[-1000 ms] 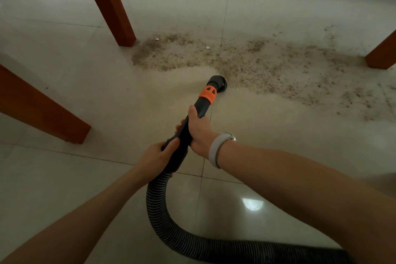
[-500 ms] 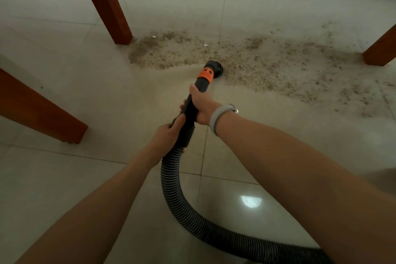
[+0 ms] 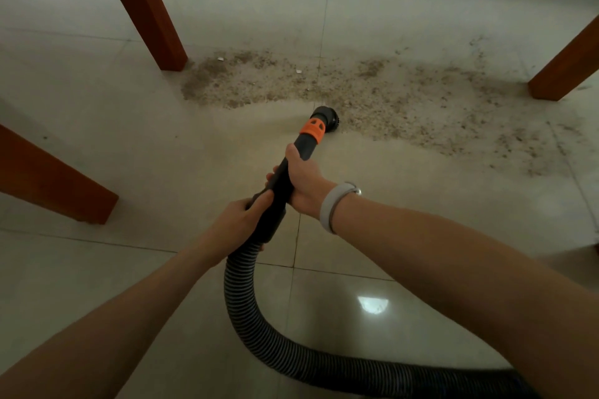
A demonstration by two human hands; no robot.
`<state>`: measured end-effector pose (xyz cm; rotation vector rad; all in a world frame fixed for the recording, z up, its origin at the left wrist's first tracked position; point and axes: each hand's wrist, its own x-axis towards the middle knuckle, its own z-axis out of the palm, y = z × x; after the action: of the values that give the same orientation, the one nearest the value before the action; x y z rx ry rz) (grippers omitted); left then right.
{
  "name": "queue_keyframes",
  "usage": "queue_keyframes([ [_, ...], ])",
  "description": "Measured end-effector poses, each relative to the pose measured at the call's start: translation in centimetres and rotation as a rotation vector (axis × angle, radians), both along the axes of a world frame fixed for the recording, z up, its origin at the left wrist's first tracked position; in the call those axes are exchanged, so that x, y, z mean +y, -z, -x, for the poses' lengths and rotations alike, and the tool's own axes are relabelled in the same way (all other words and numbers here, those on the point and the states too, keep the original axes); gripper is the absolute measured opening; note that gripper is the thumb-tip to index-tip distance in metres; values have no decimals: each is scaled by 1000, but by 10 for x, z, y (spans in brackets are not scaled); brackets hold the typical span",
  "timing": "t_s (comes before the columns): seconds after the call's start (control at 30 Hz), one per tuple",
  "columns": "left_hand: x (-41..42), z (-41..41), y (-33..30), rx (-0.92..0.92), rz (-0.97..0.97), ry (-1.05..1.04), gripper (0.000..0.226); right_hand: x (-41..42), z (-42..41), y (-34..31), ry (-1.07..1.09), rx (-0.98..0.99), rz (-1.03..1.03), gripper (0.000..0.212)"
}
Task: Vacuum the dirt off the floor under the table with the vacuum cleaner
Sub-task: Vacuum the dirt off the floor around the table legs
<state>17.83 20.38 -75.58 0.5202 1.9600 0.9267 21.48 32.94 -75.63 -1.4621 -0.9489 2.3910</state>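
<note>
- Hose point(image 3: 275, 343) runs out at bottom edge; vacuum body unseen.
- Both hands, left point(image 3: 238, 220) and right point(image 3: 303, 180), grip wand point(image 3: 285, 178).
- Nozzle point(image 3: 325, 118) touches dirt point(image 3: 405, 100) on floor point(image 3: 129, 285), between table legs point(image 3: 142, 6).

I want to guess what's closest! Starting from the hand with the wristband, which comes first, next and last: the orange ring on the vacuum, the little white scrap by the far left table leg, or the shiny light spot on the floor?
From the right hand:
1. Orange ring, just ahead on the tube.
2. Shiny light spot, behind, near the right forearm.
3. White scrap, far ahead-left beside the table leg.
</note>
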Motion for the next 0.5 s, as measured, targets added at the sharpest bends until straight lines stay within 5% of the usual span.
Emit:
queue_keyframes([
  [0.5, 9, 3, 0, -32, -3, -39, 53, 7, 6, -1, 33, -38, -56, 31],
])
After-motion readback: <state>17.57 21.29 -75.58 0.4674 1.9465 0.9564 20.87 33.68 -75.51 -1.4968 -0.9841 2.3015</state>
